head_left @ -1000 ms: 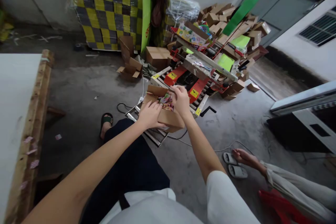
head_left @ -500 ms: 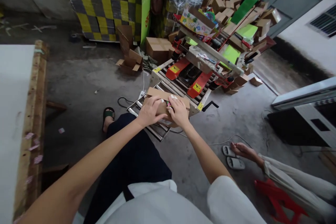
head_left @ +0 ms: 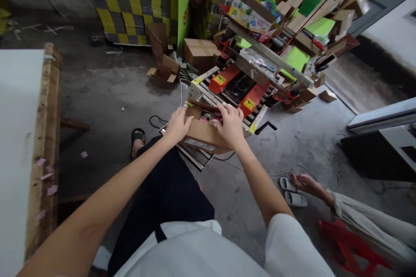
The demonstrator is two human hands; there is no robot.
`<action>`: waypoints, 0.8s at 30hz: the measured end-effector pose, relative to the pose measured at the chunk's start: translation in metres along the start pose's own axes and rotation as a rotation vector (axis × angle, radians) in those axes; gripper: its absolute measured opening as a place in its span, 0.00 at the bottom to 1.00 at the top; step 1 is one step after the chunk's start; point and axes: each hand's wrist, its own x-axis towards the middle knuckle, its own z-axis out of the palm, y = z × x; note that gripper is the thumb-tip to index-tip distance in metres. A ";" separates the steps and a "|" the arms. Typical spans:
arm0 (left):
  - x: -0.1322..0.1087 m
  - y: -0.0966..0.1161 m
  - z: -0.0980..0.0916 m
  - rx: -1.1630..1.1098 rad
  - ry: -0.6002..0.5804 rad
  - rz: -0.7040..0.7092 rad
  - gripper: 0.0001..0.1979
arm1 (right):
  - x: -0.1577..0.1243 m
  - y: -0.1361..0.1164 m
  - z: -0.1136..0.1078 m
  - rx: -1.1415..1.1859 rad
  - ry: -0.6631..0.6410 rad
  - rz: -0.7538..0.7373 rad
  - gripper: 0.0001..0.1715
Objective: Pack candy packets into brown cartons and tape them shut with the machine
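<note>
Concrete floor (head_left: 97, 95) is spreading around; at 12 o'clock, left hand (head_left: 178, 124) and right hand (head_left: 231, 124) are pressing open-palmed, gripping nothing, on the filled carton's (head_left: 203, 137) half-closed flaps before the sealing machine (head_left: 238, 88).

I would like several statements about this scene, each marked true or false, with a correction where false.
1. The left hand and the right hand both rest on the cardboard box. True.
2. The cardboard box is taped shut. False: colourful packets show through its open top.
3. The machine behind the box has red parts. True.
4. The white slippers are on a table. False: they lie on the floor by another person's foot.
5. The checkered stack is blue and white. False: it is yellow and dark grey.
</note>
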 end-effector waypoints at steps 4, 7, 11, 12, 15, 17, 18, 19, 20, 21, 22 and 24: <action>0.012 0.003 -0.005 -0.013 -0.048 -0.115 0.27 | 0.016 0.000 -0.003 -0.099 -0.017 0.041 0.36; 0.027 0.008 -0.012 0.014 -0.059 -0.182 0.23 | 0.021 -0.002 0.002 -0.138 -0.018 0.104 0.35; 0.042 0.020 -0.018 0.078 0.005 -0.228 0.14 | 0.029 -0.006 0.004 -0.199 -0.112 0.131 0.20; 0.045 0.023 -0.019 0.093 0.025 -0.250 0.14 | 0.031 -0.006 0.004 -0.215 -0.144 0.130 0.16; 0.047 0.026 -0.020 0.139 0.062 -0.287 0.13 | 0.035 -0.005 0.005 -0.229 -0.202 0.115 0.12; 0.047 0.025 -0.022 0.183 0.072 -0.268 0.11 | 0.037 -0.001 0.005 -0.175 -0.196 0.099 0.11; 0.047 0.024 -0.022 0.207 0.075 -0.251 0.11 | 0.038 0.002 0.004 -0.123 -0.192 0.092 0.12; 0.048 0.023 -0.023 0.230 0.076 -0.235 0.11 | 0.041 0.006 0.003 -0.056 -0.202 0.091 0.14; 0.048 0.021 -0.023 0.253 0.079 -0.220 0.12 | 0.045 0.011 0.001 0.023 -0.229 0.092 0.16; 0.048 0.020 -0.023 0.276 0.087 -0.203 0.12 | 0.051 0.015 -0.002 0.107 -0.270 0.096 0.18; 0.048 0.019 -0.022 0.297 0.097 -0.180 0.12 | 0.058 0.019 -0.005 0.185 -0.319 0.103 0.20; 0.048 0.017 -0.021 0.336 0.121 -0.103 0.12 | 0.073 0.026 -0.011 0.284 -0.403 0.129 0.21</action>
